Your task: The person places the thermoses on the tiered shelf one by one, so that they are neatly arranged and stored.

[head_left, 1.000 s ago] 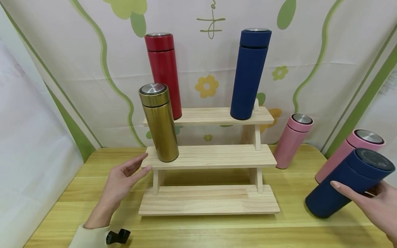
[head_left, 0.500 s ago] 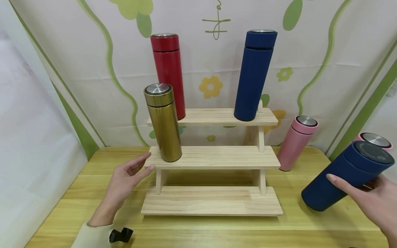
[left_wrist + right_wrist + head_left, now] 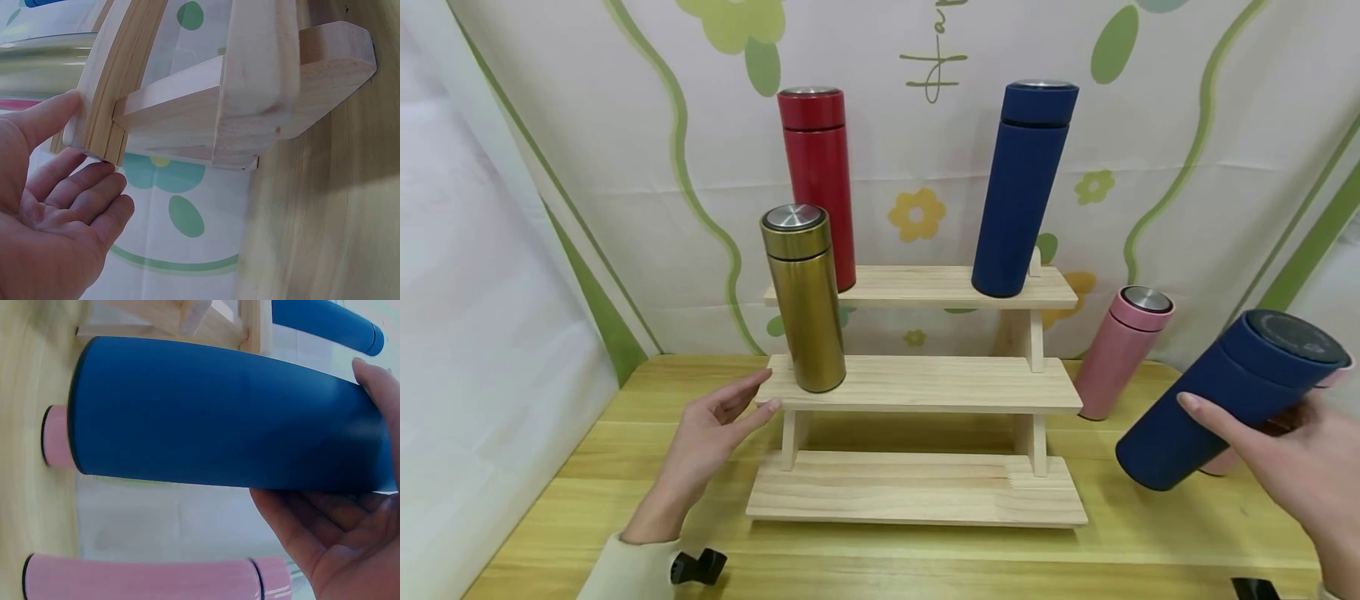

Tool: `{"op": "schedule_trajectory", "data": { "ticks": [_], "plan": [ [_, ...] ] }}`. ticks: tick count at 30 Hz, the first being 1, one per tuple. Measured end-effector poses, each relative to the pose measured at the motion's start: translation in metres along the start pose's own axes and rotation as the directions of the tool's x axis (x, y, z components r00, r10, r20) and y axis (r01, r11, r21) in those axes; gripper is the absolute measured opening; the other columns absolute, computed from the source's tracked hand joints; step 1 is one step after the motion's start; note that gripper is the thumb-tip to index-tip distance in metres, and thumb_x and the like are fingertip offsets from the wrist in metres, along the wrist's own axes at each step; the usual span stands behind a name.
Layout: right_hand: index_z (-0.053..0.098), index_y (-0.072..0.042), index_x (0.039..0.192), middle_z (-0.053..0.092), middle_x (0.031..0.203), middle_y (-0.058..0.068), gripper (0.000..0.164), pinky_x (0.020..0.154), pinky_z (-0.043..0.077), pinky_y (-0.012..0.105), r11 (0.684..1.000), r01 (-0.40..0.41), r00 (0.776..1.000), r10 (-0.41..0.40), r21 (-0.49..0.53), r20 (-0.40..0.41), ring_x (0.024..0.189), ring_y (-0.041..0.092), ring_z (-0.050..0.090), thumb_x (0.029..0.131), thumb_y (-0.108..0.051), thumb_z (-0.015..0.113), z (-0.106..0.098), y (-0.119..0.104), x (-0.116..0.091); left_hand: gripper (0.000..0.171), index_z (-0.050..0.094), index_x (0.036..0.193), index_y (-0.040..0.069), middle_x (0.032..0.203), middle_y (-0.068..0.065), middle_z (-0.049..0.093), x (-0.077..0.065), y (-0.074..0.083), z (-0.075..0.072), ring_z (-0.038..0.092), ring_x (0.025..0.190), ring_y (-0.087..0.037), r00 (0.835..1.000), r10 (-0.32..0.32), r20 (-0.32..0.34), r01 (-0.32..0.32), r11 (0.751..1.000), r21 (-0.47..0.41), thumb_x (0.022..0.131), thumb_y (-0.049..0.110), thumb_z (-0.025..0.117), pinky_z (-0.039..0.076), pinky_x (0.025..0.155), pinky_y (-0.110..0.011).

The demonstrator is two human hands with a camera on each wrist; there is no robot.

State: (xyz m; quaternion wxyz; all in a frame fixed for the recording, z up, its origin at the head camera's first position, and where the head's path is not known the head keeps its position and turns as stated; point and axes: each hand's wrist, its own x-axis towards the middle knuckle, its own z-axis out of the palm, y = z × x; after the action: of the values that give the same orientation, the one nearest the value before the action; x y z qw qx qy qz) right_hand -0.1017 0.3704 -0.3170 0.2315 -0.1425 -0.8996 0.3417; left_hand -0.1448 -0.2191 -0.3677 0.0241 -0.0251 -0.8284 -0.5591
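Observation:
In the head view a three-step wooden display stand [image 3: 917, 492] stands on the table. My left hand [image 3: 711, 437] holds the left end of its middle step, the thumb [image 3: 56, 115] on one edge and the fingers around the other. A gold thermos bottle [image 3: 808, 317] stands upright on that step near the hand. My right hand [image 3: 1292, 458] grips a dark blue thermos bottle [image 3: 1217, 408], tilted and raised off the table right of the stand. The right wrist view shows the thumb and fingers on either side of this blue bottle [image 3: 212, 419].
On the top step stand a red thermos [image 3: 820, 183] at left and another blue thermos [image 3: 1026, 192] at right. A pink thermos [image 3: 1123, 354] stands right of the stand. A second pink thermos [image 3: 144, 578] is mostly hidden behind the held bottle in the head view.
My right hand has lifted the blue thermos up and slightly left, toward the stand. The left hand stays at the middle step. The head view has shifted slightly.

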Motion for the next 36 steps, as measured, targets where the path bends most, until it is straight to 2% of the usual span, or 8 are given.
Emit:
{"op": "schedule_trajectory", "data": {
  "ticks": [6, 11, 13, 18, 20, 23, 27, 36],
  "plan": [
    [0.044, 0.009, 0.157, 0.064, 0.130, 0.039, 0.083, 0.060, 0.034, -0.001, 0.998, 0.025, 0.999, -0.023, 0.057, -0.041, 0.071, -0.026, 0.039, 0.095, -0.030, 0.084, 0.000, -0.022, 0.001, 0.066, 0.057, 0.157, 0.027, 0.166, -0.001, 0.050, 0.001, 0.000, -0.001, 0.041, 0.159, -0.027, 1.000, -0.001, -0.003, 0.001, 1.000, 0.008, 0.099, 0.050, 0.077, 0.040, 0.123, -0.047],
    [0.049, 0.008, 0.153, 0.067, 0.128, 0.039, 0.082, 0.059, 0.032, 0.002, 0.999, 0.030, 0.999, -0.030, 0.016, -0.024, 0.070, -0.026, 0.039, 0.095, -0.037, 0.083, -0.001, -0.038, 0.006, 0.065, 0.058, 0.157, 0.026, 0.166, -0.002, 0.051, 0.002, -0.001, -0.001, 0.043, 0.158, -0.027, 1.000, -0.003, -0.001, 0.003, 1.000, 0.008, 0.099, 0.050, 0.077, 0.040, 0.124, -0.048],
    [0.048, 0.009, 0.154, 0.060, 0.136, 0.046, 0.085, 0.059, 0.031, 0.007, 0.999, 0.022, 1.000, -0.022, -0.023, -0.001, 0.072, -0.009, 0.059, 0.095, -0.043, 0.081, -0.002, -0.046, 0.007, 0.065, 0.058, 0.157, 0.026, 0.165, -0.002, 0.052, 0.002, -0.002, -0.001, 0.043, 0.158, -0.026, 1.000, -0.001, 0.001, 0.001, 1.000, 0.004, 0.099, 0.049, 0.077, 0.040, 0.123, -0.047],
    [0.057, 0.007, 0.146, 0.066, 0.130, 0.043, 0.087, 0.056, 0.034, 0.012, 0.996, 0.011, 1.000, -0.014, -0.085, -0.028, 0.066, -0.001, 0.060, 0.089, -0.053, 0.085, -0.003, -0.065, 0.011, 0.065, 0.059, 0.156, 0.025, 0.164, 0.000, 0.053, 0.002, -0.002, 0.001, 0.044, 0.157, -0.023, 1.000, -0.001, -0.004, 0.001, 1.000, -0.004, 0.099, 0.047, 0.078, 0.042, 0.121, -0.039],
    [0.062, 0.005, 0.141, 0.069, 0.126, 0.040, 0.084, 0.054, 0.036, 0.011, 0.997, 0.019, 0.998, -0.024, -0.081, -0.057, 0.063, -0.019, 0.042, 0.087, -0.053, 0.088, -0.003, -0.071, 0.012, 0.064, 0.059, 0.156, 0.025, 0.164, 0.000, 0.053, 0.002, -0.001, 0.001, 0.044, 0.157, -0.024, 1.000, 0.000, -0.006, -0.001, 1.000, -0.007, 0.099, 0.047, 0.078, 0.044, 0.120, -0.034],
    [0.066, 0.001, 0.138, 0.081, 0.091, 0.003, 0.080, 0.055, 0.038, 0.011, 0.999, 0.026, 0.997, -0.029, -0.036, -0.076, 0.060, -0.021, 0.044, 0.084, -0.051, 0.091, -0.004, -0.081, 0.011, 0.064, 0.059, 0.155, 0.024, 0.164, -0.001, 0.053, 0.001, -0.001, 0.001, 0.044, 0.157, -0.024, 1.000, -0.003, -0.012, 0.003, 1.000, -0.011, 0.098, 0.046, 0.079, 0.043, 0.120, -0.037],
    [0.067, -0.004, 0.137, 0.049, 0.069, -0.046, 0.077, 0.058, 0.041, 0.011, 1.000, 0.020, 0.997, -0.019, 0.024, -0.069, 0.061, -0.017, 0.051, 0.081, -0.050, 0.094, -0.005, -0.092, 0.011, 0.064, 0.060, 0.155, 0.025, 0.163, 0.000, 0.054, 0.001, -0.001, 0.001, 0.045, 0.157, -0.023, 1.000, -0.007, -0.018, 0.007, 1.000, -0.010, 0.098, 0.047, 0.079, 0.041, 0.121, -0.043],
    [0.068, -0.006, 0.136, 0.054, 0.075, -0.043, 0.076, 0.057, 0.046, 0.010, 0.996, 0.069, 0.998, -0.069, 0.059, -0.008, 0.065, -0.014, 0.057, 0.082, -0.052, 0.093, 0.002, -0.108, 0.018, 0.063, 0.061, 0.154, 0.024, 0.163, 0.000, 0.054, 0.001, -0.003, 0.002, 0.044, 0.157, -0.023, 1.000, -0.001, -0.017, 0.001, 1.000, -0.018, 0.098, 0.045, 0.080, 0.046, 0.117, -0.028]
  ]
}}
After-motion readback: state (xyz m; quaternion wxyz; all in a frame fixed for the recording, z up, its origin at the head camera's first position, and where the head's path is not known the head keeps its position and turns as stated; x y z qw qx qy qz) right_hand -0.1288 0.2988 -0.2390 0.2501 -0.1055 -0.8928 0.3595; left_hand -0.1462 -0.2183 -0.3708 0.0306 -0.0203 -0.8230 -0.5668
